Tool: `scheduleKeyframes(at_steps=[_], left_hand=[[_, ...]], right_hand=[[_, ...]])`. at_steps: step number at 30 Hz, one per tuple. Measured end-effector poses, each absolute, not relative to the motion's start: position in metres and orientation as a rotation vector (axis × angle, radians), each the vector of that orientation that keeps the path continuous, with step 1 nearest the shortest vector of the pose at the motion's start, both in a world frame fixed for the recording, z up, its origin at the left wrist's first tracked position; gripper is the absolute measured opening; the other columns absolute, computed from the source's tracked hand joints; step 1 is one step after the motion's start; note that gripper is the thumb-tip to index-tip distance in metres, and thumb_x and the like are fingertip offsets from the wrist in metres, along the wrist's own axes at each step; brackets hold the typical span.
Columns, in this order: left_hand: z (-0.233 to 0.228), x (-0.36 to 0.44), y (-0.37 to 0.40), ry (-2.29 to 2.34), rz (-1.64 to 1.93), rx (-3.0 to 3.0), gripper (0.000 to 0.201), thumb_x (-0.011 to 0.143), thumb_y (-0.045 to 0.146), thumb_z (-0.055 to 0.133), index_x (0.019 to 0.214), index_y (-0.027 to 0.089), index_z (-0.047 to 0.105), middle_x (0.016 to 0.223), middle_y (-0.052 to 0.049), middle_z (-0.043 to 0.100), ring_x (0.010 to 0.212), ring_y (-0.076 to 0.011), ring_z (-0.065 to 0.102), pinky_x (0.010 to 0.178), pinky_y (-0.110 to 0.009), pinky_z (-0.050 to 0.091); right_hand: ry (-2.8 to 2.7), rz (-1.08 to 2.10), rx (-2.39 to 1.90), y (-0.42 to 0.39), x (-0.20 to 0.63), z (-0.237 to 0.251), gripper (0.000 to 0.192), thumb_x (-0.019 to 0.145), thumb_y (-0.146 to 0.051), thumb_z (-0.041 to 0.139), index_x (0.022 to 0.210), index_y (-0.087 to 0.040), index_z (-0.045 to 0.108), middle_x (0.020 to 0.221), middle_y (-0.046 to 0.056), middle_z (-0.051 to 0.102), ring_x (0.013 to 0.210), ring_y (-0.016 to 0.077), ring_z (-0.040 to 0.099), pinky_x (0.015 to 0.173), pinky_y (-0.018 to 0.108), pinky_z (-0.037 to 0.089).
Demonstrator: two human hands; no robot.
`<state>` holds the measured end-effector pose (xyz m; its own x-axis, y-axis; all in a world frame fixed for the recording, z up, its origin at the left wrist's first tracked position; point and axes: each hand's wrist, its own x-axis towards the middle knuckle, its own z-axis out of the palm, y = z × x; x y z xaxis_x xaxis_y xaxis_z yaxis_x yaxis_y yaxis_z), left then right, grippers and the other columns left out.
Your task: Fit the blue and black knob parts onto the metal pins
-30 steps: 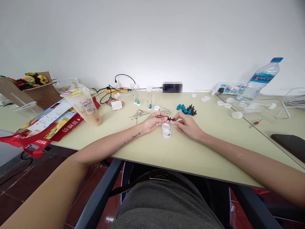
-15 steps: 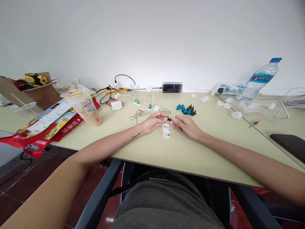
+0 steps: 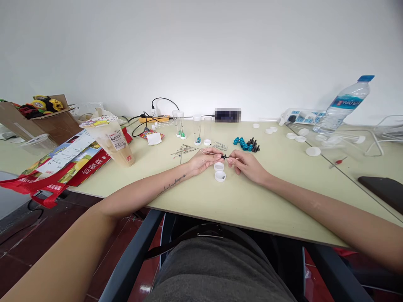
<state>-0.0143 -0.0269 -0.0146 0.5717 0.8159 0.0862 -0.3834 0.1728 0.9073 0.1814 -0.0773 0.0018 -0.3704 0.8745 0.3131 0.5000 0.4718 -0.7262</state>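
Two hands, left hand (image 3: 205, 160) and right hand (image 3: 246, 164), are pinching one tiny black hard screw (image 3: 224, 157); light, slippery, best being held at its ends.

your two bare forearms reach forward and angle inward, so the hands meet at the middle. your left hand (image 3: 204, 160) lies on its side, palm turned inward, thumb and forefinger pinched together at the tips. your right hand (image 3: 247, 165) mirrors it, knuckles up, fingers curled, its thumb and forefinger pinched close against the left fingertips. a thin dark line tattoo runs along your left forearm.
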Motion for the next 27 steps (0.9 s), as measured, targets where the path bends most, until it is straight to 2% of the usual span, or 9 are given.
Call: scheduleKeyframes(at_steps=[4,9,11,14,17,23,27], left_hand=[[-0.0156,-0.0144,-0.0258,0.475,0.901,1.084,0.019,0.064,0.010,0.074,0.079,0.011,0.063,0.081,-0.001,0.065,0.076,-0.0114,0.065,0.088,-0.030,0.047],[-0.0144,-0.0141,-0.0269,0.468,0.888,1.104,0.018,0.065,0.011,0.073,0.079,0.010,0.063,0.083,-0.002,0.065,0.076,-0.0115,0.065,0.090,-0.031,0.046],[-0.0150,-0.0143,-0.0267,0.466,0.888,1.107,0.018,0.065,0.011,0.074,0.080,0.010,0.063,0.084,-0.002,0.065,0.077,-0.0115,0.065,0.090,-0.031,0.046],[-0.0165,-0.0146,-0.0257,0.469,0.900,1.097,0.020,0.064,0.011,0.074,0.080,0.011,0.063,0.083,-0.002,0.065,0.077,-0.0113,0.065,0.089,-0.030,0.046],[-0.0166,-0.0146,-0.0252,0.469,0.900,1.094,0.021,0.062,0.012,0.075,0.079,0.011,0.062,0.082,-0.002,0.065,0.076,-0.0118,0.065,0.086,-0.029,0.048],[-0.0154,-0.0146,-0.0257,0.470,0.886,1.108,0.020,0.063,0.013,0.075,0.079,0.011,0.063,0.082,-0.002,0.065,0.076,-0.0115,0.065,0.086,-0.028,0.048],[-0.0169,-0.0148,-0.0248,0.470,0.891,1.100,0.020,0.063,0.012,0.075,0.080,0.011,0.063,0.081,-0.002,0.065,0.076,-0.0112,0.065,0.087,-0.029,0.048]], right_hand=[[-1.974,0.680,-1.105,-0.0760,0.1814,-0.0005,0.030,0.080,-0.051,0.055,0.083,-0.022,0.049,0.083,0.001,0.061,0.045,0.0103,0.050,0.048,0.027,0.040],[-2.053,0.730,-1.106,-0.0772,0.1816,0.0017,0.038,0.090,-0.051,0.038,0.071,-0.020,0.050,0.068,0.001,0.062,0.049,0.0129,0.053,0.054,0.029,0.042],[-2.061,0.710,-1.115,-0.0777,0.1814,0.0025,0.038,0.090,-0.050,0.037,0.071,-0.020,0.050,0.065,0.000,0.061,0.048,0.0125,0.052,0.056,0.029,0.042],[-2.016,0.668,-1.118,-0.0770,0.1812,0.0015,0.027,0.086,-0.048,0.048,0.080,-0.021,0.049,0.071,-0.001,0.060,0.045,0.0112,0.051,0.053,0.028,0.041],[-1.976,0.673,-1.093,-0.0758,0.1814,-0.0005,0.025,0.081,-0.046,0.055,0.086,-0.022,0.048,0.083,0.000,0.060,0.044,0.0097,0.050,0.049,0.028,0.040],[-2.064,0.713,-1.117,-0.0767,0.1818,0.0008,0.037,0.090,-0.050,0.038,0.072,-0.020,0.051,0.068,0.000,0.061,0.049,0.0124,0.053,0.055,0.029,0.042],[-2.012,0.673,-1.117,-0.0759,0.1816,-0.0002,0.030,0.083,-0.051,0.051,0.082,-0.022,0.050,0.078,0.000,0.060,0.045,0.0105,0.051,0.049,0.028,0.040]])
